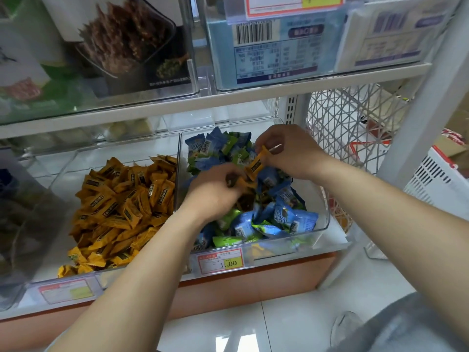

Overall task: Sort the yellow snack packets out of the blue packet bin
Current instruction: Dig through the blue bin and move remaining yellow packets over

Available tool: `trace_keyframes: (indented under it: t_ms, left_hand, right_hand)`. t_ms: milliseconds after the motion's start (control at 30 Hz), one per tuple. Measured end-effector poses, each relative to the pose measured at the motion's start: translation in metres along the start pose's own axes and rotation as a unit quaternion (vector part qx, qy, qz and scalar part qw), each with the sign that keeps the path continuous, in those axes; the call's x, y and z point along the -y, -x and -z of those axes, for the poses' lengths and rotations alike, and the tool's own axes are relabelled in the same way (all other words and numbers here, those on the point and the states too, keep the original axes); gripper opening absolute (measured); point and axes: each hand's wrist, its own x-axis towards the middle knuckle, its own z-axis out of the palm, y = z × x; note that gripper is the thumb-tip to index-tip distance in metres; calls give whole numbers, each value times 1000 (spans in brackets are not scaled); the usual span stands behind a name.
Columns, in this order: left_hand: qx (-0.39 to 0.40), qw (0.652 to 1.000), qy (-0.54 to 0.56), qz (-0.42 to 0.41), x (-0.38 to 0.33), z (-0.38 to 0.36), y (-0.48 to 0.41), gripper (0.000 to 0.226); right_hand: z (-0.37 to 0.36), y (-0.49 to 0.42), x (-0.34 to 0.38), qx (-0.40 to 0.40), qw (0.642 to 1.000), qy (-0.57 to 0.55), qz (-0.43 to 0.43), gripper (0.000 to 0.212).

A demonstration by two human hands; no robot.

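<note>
A clear bin (322, 219) on the lower shelf holds a heap of blue and green snack packets (284, 219). Left of it, a second clear bin (63, 174) is piled with yellow packets (121, 207). Both my hands are over the blue packet bin. My right hand (289, 151) pinches one yellow packet (257, 163) above the heap. My left hand (215, 191) is curled around several yellow packets (241, 182), with a dark brown packet (245, 203) just under its fingers.
A white shelf board (228, 100) hangs low above the bins, carrying clear boxes of other goods. A price tag (220, 261) clips to the bin front. A white wire basket (355, 118) and a white post (418, 102) stand to the right.
</note>
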Motion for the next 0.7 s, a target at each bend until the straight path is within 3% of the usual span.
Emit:
trace_keyframes:
  t_ms: [200,400,600,700]
  left_hand:
    - [-144,955,260,-13,-9,13,6,9]
    - [-137,903,405,38,-18,15,15,18]
    - [-141,933,330,23,-17,12,16,24]
    - [-167,957,239,2,-8,20,14,22]
  right_hand:
    - [2,2,9,7,989,-149,-12,24]
    - [-7,5,25,15,959,-282,-9,24]
    - [-27,8,37,14,936,-349,-46,13]
    - [-24,5,32,36,951,-301,-60,5]
